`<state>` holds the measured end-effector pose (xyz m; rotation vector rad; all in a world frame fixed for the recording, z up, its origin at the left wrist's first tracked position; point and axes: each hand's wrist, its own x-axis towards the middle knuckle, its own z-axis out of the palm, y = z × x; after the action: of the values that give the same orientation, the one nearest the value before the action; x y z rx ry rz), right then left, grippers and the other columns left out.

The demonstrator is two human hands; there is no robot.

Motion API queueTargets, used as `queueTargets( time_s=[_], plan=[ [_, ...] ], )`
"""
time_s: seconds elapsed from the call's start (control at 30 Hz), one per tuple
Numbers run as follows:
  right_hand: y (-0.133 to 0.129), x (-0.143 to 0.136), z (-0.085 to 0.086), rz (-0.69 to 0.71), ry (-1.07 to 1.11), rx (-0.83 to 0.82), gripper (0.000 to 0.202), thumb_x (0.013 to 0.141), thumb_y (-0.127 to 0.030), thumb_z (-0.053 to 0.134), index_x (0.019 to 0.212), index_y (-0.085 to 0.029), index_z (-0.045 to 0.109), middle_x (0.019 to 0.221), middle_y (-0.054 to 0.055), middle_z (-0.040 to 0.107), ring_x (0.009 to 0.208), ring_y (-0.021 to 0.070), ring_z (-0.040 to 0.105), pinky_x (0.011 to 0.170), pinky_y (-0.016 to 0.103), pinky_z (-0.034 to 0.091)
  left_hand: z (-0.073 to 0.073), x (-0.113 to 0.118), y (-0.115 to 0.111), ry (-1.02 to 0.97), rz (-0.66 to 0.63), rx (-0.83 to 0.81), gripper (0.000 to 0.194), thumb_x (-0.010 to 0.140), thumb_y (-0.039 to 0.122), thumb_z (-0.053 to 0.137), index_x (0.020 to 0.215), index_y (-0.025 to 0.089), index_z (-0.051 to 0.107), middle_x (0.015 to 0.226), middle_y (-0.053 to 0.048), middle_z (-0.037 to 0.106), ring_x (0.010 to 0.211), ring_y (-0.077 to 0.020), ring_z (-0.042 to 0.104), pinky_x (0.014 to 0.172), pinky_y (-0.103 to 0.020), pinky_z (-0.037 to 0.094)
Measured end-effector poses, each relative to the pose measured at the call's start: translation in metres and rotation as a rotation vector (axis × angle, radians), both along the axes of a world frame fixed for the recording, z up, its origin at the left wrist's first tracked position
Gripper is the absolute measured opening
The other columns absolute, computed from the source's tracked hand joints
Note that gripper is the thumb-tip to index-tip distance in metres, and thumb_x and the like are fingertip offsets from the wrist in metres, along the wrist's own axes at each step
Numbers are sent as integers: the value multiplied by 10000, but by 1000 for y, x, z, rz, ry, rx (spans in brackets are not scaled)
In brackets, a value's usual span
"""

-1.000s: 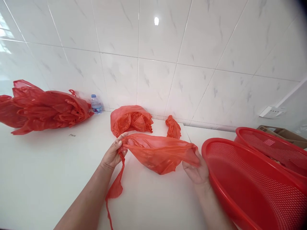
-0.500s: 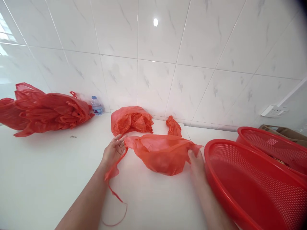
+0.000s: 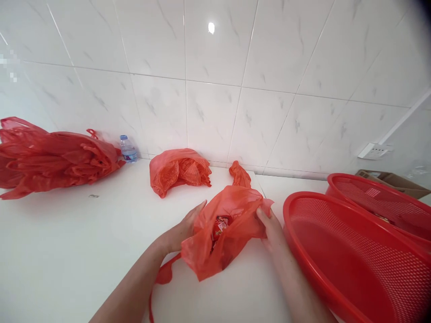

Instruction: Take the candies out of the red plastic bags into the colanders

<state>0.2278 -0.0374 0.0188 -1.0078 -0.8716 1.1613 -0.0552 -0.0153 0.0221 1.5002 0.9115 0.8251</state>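
Note:
A thin red plastic bag [image 3: 235,202] is held over the white table between both hands, its mouth partly open toward me. Inside it a small red printed packet [image 3: 221,225] shows. My right hand [image 3: 269,224] pinches the bag's right edge between thumb and fingers. My left hand [image 3: 183,231] lies against the bag's left side with fingers extended, the fingertips partly behind the plastic. A torn red strip [image 3: 164,273] hangs from the bag's lower left, below my left wrist.
Red baskets stand at the right, the nearer basket [image 3: 303,251] beside my right forearm. Crumpled red bags [image 3: 180,168], a smaller bundle [image 3: 240,174], a water bottle [image 3: 128,150] and a large bag pile [image 3: 57,157] line the tiled wall. A cardboard box [image 3: 393,181] sits far right.
The bag has tilted and opened toward me, so the packet inside shows. My left hand has moved right and down, along the bag's side. The view has shifted slightly right.

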Motion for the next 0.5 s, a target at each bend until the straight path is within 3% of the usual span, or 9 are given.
queueTargets(
  time_s=[0.1,0.17,0.2,0.27,0.37,0.43,0.5],
  plan=[
    [2,2,-2,-38,69,-105,467,671,-451,738,1058,-221,617,922,50,686,799,208,654,644,299,530,16,16,-13,-37,68,207,889,511,127,823,1321,286,493,1468,-76,355,1392,-338,218,1088,-395,325],
    [0,2,1,-4,121,-102,391,710,-494,687,984,-225,617,722,2,638,630,154,609,541,246,490,25,26,-22,-89,108,331,938,492,110,830,1340,298,474,1474,-69,346,1393,-343,216,1124,-422,263],
    [-2,2,3,21,143,-78,351,737,-513,652,940,-231,613,629,-25,582,549,127,559,502,226,462,28,30,-25,-93,107,385,900,503,111,825,1321,294,498,1447,-70,390,1386,-348,226,1130,-440,240],
    [-7,2,10,62,178,-11,304,790,-529,580,880,-239,605,535,-53,478,467,102,468,480,214,433,29,37,-29,-53,62,462,624,573,124,787,1158,272,631,1293,-76,551,1345,-356,299,1117,-469,235],
    [-13,1,17,93,244,58,368,844,-578,458,935,-259,617,656,-19,572,582,126,546,594,262,492,24,42,-27,-49,41,387,169,693,142,678,836,231,694,977,-75,679,1107,-329,533,969,-451,392],
    [-13,1,17,84,261,81,446,863,-608,372,1039,-277,614,921,27,661,814,171,622,708,318,519,20,40,-21,-177,151,241,99,726,161,618,803,208,661,873,-63,677,891,-275,608,784,-388,473],
    [-10,0,13,31,199,95,438,862,-566,392,1117,-274,597,1156,54,629,1024,214,599,787,359,517,19,34,-13,-330,315,135,97,733,169,568,803,190,632,819,-44,660,760,-216,604,653,-314,469]
  ],
)
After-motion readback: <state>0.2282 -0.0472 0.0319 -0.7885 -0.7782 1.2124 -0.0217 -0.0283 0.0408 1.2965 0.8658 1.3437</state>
